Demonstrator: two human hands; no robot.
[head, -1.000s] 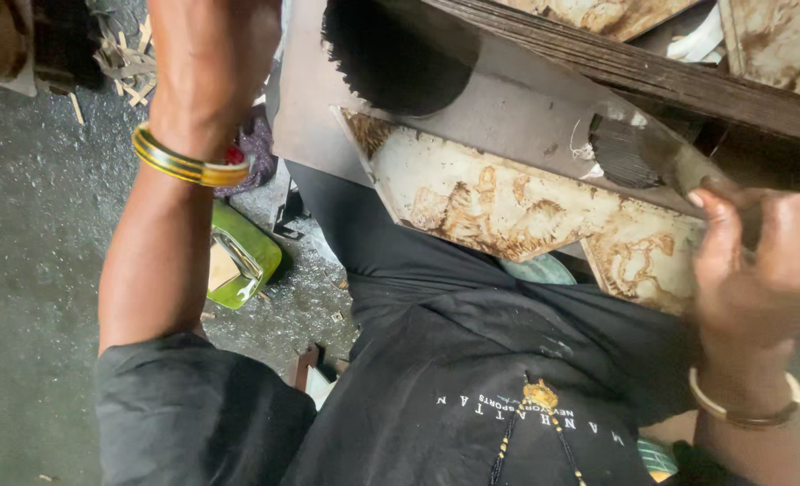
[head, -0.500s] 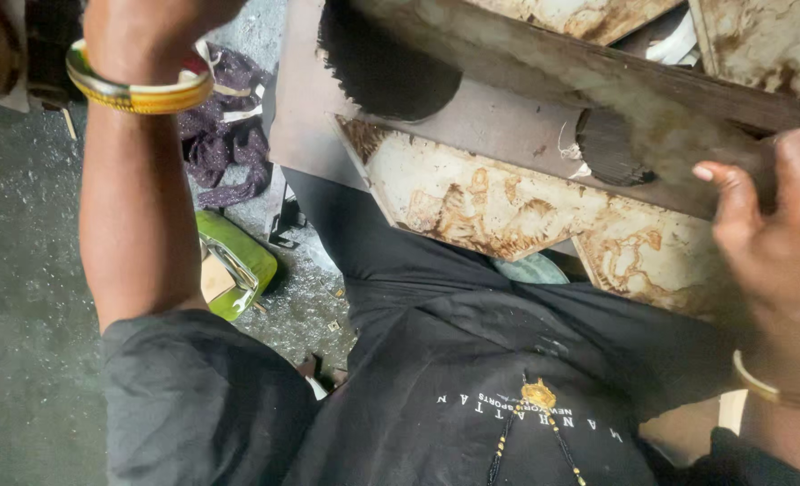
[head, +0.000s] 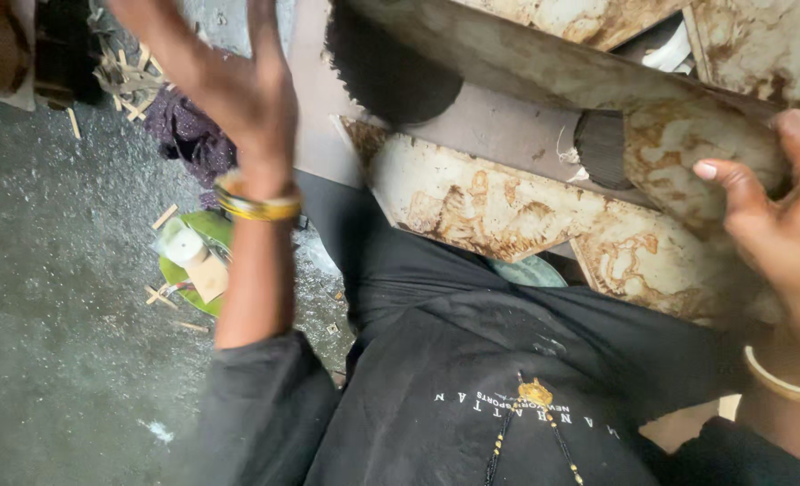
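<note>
Right at the right edge of the frame we see the right hand (head: 782,225) with fingers (head: 733,184) curled over the edge of a stained board (head: 688,153), thumb up top, clasping it. That board runs from the upper middle down to the right edge, cream with rusty brown blotches, and it looks stiff, flat and thin. We judge it light enough for one hand but rough at the edge, so a clasp along the long side, as here, seems the safest hold. Up in the upper left, the left hand (head: 229,85) is spread wide, fingers loose and holding nothing, a yellow bangle (head: 258,205) on the wrist. Moving outward, a second stained panel (head: 472,193) lies just below the board, centre frame, with a dark round shape (head: 391,76) above it. Lower left, on the grey floor (head: 49,342), sits a green dish (head: 179,270) with scraps, wood splinters (head: 125,76) near the top left corner.
</note>
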